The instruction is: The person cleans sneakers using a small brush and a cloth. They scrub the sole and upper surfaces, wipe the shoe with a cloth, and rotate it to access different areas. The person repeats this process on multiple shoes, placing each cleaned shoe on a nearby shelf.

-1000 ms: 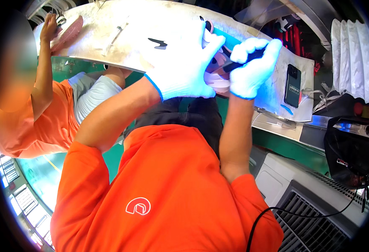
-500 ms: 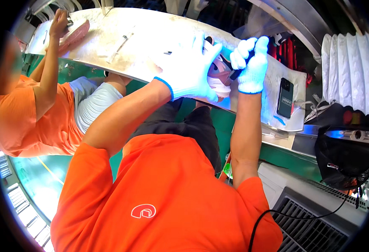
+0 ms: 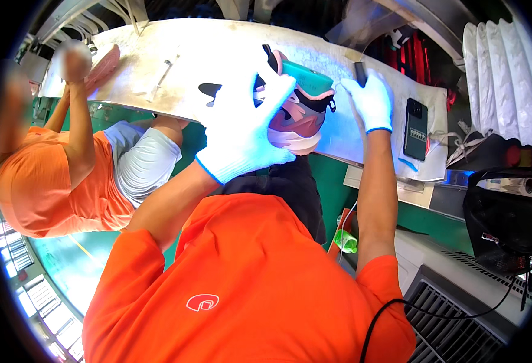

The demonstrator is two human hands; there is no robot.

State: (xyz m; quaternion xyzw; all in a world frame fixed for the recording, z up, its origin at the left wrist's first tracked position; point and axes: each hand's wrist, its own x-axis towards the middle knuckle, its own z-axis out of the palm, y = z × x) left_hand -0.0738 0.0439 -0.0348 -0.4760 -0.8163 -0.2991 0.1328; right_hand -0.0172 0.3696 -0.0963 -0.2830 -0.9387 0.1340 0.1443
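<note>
Basically, knit-gloved L hand point(image 3: 241, 124) grips curvy pink/grey shoe point(image 3: 301, 120); R hand point(image 3: 372, 104) grasps stubby blk obj. point(image 3: 361, 72)

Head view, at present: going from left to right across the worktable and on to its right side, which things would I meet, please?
Long pink piece → slim pale tool → sneaker → right gloved hand → black smartphone → white ribbed hose.

phone point(image 3: 416, 130) on table point(image 3: 235, 39) | shoe point(image 3: 302, 124) left of phone | co-worker point(image 3: 48, 187) left of shoe
</note>
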